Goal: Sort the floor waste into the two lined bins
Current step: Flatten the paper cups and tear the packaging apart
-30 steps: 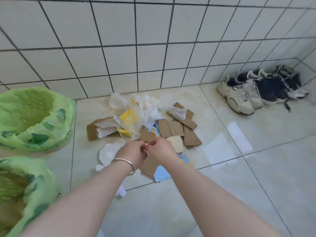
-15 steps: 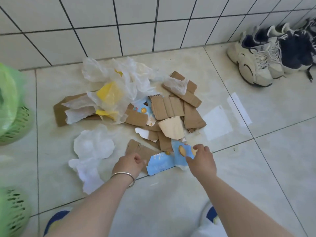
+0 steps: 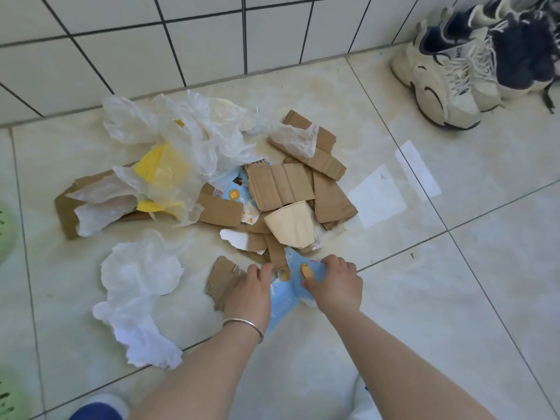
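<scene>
Both hands reach the near edge of the floor pile: the right hand pinches a blue wrapper, the left hand rests curled on cardboard. Cardboard, plastic and a cup lie unsorted; sorting looks barely begun.

Both forearms are showing bare from the bottom of the view up to the hands, with no sleeve reaching either wrist. The left hand is wearing a thin, plain silver-coloured bangle that is circling the wrist just behind it, while the right hand is wearing nothing. Below and to the left of the left arm a rounded blue toe with a pale edge is peeking in, possibly a shoe or slipper, and something white and blurred is showing beneath the right forearm.
</scene>
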A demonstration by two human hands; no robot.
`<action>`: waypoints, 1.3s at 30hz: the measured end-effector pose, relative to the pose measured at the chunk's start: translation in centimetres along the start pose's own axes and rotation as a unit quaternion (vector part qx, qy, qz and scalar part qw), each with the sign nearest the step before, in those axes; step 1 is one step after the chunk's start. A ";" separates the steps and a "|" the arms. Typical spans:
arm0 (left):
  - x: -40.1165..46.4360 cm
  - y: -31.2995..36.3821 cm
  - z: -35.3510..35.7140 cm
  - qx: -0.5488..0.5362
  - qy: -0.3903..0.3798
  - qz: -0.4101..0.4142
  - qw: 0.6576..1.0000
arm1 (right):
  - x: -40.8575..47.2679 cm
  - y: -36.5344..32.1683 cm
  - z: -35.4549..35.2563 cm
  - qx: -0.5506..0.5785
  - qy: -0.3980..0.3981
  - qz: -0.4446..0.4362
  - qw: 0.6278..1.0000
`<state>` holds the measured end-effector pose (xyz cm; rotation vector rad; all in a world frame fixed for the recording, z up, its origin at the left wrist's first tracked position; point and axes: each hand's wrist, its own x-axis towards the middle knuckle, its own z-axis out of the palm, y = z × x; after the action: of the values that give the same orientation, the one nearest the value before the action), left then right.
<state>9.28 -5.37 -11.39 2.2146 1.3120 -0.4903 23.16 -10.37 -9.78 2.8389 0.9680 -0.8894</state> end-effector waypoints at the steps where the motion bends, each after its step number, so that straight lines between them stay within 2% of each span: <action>1: 0.2 0.0 -0.2 -0.003 -0.018 -0.005 1.000 | -0.1 0.1 0.0 -0.014 -0.026 -0.013 0.999; 4: 0.3 0.0 -0.4 -0.020 -0.061 -0.009 0.998 | -0.2 0.4 -0.4 0.058 -0.095 -0.025 0.993; 6: 0.1 0.2 -0.3 -0.015 -0.069 -0.009 0.997 | -0.1 0.7 -0.6 0.079 -0.099 -0.037 0.991; 9: -0.7 0.6 0.3 0.038 -0.055 -0.009 0.998 | -0.2 1.1 -1.0 0.132 -0.113 -0.027 0.984; 12: -1.6 0.6 0.9 0.060 -0.026 -0.006 0.998 | 0.1 1.8 -1.5 0.146 -0.173 -0.037 0.973; 15: -2.4 1.1 1.0 0.035 -0.022 0.037 0.998 | 0.7 2.3 -2.4 0.168 -0.226 -0.037 0.959; 17: -2.6 1.4 0.8 -0.046 -0.044 0.033 0.997 | 1.1 2.6 -3.2 0.208 -0.257 -0.019 0.944; 20: -2.9 0.8 0.9 -0.224 -0.055 -0.025 0.973 | 1.3 2.9 -4.1 0.329 -0.279 0.022 0.902; 22: -3.1 -0.2 0.7 -0.342 -0.002 -0.082 0.936 | 1.5 3.0 -4.3 0.438 -0.293 0.049 0.849; 24: -3.0 -1.7 0.5 -0.416 0.048 -0.160 0.894 | 1.8 2.7 -4.3 0.525 -0.289 0.067 0.798; 26: -2.7 -3.5 0.6 -0.409 0.057 -0.211 0.886 | 2.3 1.8 -4.5 0.600 -0.249 0.077 0.757; 28: -2.5 -5.2 1.5 -0.344 0.079 -0.240 0.904 | 3.0 0.3 -4.8 0.637 -0.202 0.087 0.739; 30: -2.4 -5.7 1.9 -0.282 0.106 -0.279 0.912 | 3.6 -1.3 -5.0 0.624 -0.165 0.098 0.757; 32: -2.4 -5.4 1.8 -0.262 0.108 -0.305 0.909 | 4.2 -2.7 -4.8 0.581 -0.137 0.102 0.796; 39: -1.8 -5.0 1.9 -0.307 0.110 -0.321 0.889 | 6.0 -4.3 -1.4 0.405 -0.051 0.109 0.906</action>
<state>3.93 -5.74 -13.15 1.3128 1.9934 -0.0118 25.32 -3.27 -10.96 3.3637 0.2621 -1.7095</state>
